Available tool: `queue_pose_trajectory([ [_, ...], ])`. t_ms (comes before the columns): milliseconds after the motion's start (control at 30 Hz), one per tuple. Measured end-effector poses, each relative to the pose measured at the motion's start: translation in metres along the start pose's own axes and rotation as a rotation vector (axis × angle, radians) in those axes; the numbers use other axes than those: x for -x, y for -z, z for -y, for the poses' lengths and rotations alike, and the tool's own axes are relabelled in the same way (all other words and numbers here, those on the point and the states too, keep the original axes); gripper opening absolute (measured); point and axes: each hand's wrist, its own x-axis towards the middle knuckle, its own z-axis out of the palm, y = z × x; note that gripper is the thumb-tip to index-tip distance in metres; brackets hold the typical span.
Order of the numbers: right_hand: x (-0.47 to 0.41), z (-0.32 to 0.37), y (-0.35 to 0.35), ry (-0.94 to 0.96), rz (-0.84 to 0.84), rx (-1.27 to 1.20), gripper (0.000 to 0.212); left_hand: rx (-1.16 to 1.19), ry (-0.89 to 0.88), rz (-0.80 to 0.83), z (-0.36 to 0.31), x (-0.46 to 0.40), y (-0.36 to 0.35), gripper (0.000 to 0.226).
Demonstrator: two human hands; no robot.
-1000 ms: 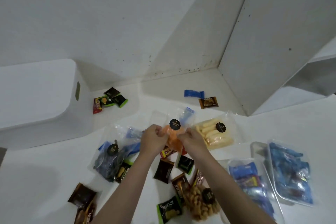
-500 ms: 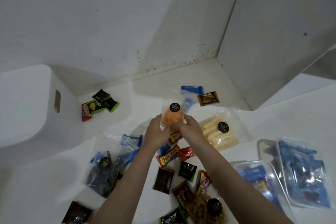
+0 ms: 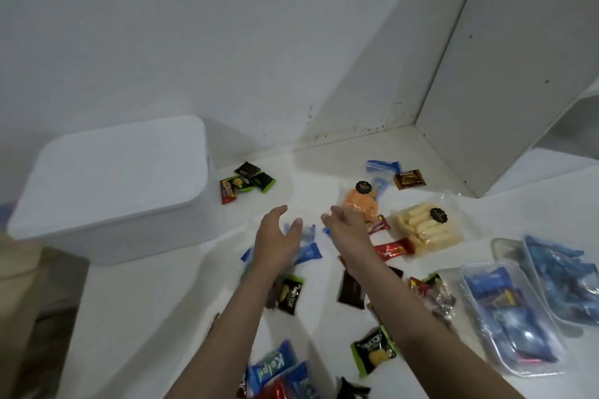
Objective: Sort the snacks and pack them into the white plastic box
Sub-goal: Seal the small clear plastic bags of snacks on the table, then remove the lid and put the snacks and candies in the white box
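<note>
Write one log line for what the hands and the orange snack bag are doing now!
left hand: open, empty | right hand: open, empty | clear bag of orange snacks: on table | lidded white plastic box: unpacked

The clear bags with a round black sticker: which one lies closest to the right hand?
The bag of orange snacks, just beyond the right hand. The other stickered bag, with pale yellow sticks, lies farther to the right.
</note>
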Motion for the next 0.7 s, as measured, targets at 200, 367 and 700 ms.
queue_pose_trajectory([
  [200, 0.041, 0.017, -0.095, 0.068, 0.088, 0.049, 0.039, 0.044, -0.007, -0.238, 0.043, 0.024, 0.129, 0.039],
  [367, 0.056, 0.04, -0.175, 0.165, 0.109, 0.133, 0.043, 0.077, 0.028, -0.502, 0.084, 0.029, 0.231, 0.037],
  [700, -0.009, 0.1, -0.249, 0.233, -0.157, 0.423, 0.062, -0.053, 0.159, -0.782, 0.113, -0.035, 0.352, 0.055],
])
